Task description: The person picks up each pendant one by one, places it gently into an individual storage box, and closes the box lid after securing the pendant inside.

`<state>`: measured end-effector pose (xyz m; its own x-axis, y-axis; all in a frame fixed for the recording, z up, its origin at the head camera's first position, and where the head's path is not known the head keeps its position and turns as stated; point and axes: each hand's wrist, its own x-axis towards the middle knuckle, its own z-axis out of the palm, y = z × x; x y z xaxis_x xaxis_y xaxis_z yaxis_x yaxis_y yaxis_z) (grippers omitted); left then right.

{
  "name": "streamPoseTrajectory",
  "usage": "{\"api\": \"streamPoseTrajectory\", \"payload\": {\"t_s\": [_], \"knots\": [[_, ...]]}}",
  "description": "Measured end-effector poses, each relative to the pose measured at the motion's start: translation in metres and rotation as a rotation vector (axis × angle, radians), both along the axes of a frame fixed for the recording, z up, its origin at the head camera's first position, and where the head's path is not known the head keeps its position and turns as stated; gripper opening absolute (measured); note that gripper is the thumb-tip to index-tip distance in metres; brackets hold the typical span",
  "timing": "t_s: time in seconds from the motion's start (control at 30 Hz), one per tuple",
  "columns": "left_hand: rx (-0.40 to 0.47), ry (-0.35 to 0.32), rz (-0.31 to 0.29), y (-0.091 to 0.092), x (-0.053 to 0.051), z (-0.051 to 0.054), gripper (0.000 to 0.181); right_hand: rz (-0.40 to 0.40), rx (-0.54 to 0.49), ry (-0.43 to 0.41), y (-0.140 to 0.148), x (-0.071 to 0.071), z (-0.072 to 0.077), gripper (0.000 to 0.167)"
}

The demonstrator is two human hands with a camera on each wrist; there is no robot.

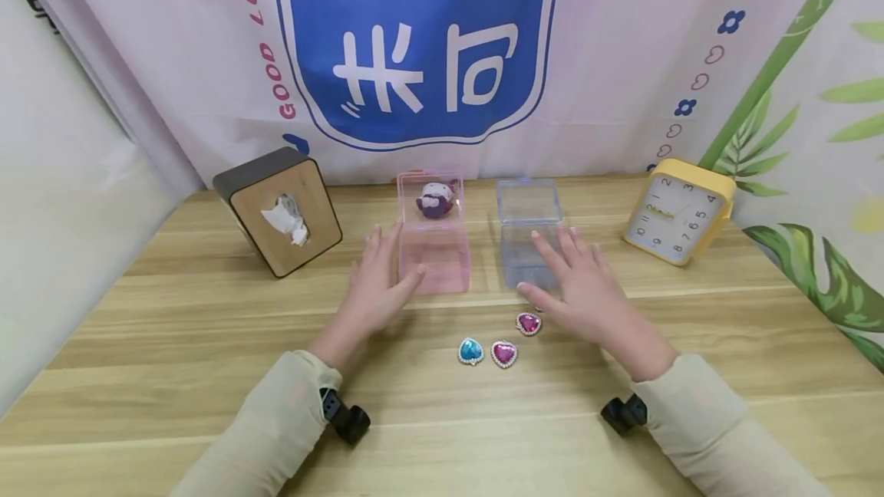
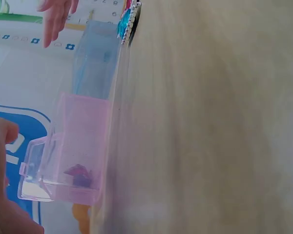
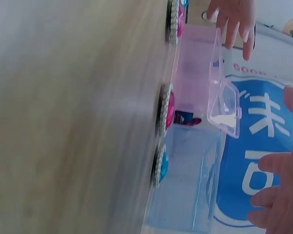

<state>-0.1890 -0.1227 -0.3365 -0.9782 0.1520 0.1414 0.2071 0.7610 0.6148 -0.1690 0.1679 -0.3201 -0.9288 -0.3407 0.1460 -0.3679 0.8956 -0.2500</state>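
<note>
My left hand, fingers spread and relaxed, is at the left side of the pink clear box, whose lid stands raised. My right hand hovers with spread fingers at the right front of the blue clear box, its lid also raised. Neither hand holds anything. Heart gems with pearly rims lie in front of the boxes: a blue one, a pink one and another pink one. One more gem is mostly hidden by my right hand; in the right wrist view a blue gem lies beside the blue box.
A small dark and white figure shows behind the pink box's clear lid. A tissue box with a wooden face stands at the left, a yellow clock at the right. A printed curtain hangs behind the table.
</note>
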Motion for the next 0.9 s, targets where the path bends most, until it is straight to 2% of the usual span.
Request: {"api": "streamPoseTrajectory", "payload": {"t_s": [0.27,0.5,0.73,0.9], "knots": [[0.274,-0.011,0.008,-0.001,-0.003,-0.006,0.071,0.114,-0.033,0.034,-0.019,0.010,-0.001,0.075],[0.505,-0.092,0.096,0.001,-0.008,-0.014,0.061,0.258,-0.121,0.034,-0.034,0.013,-0.005,0.074],[0.734,-0.077,0.107,0.007,-0.011,-0.019,0.056,0.395,-0.174,0.008,-0.043,0.016,-0.012,0.070],[0.835,-0.064,0.133,0.012,-0.012,-0.021,0.052,0.447,-0.196,-0.036,-0.049,0.017,-0.018,0.066]]}}
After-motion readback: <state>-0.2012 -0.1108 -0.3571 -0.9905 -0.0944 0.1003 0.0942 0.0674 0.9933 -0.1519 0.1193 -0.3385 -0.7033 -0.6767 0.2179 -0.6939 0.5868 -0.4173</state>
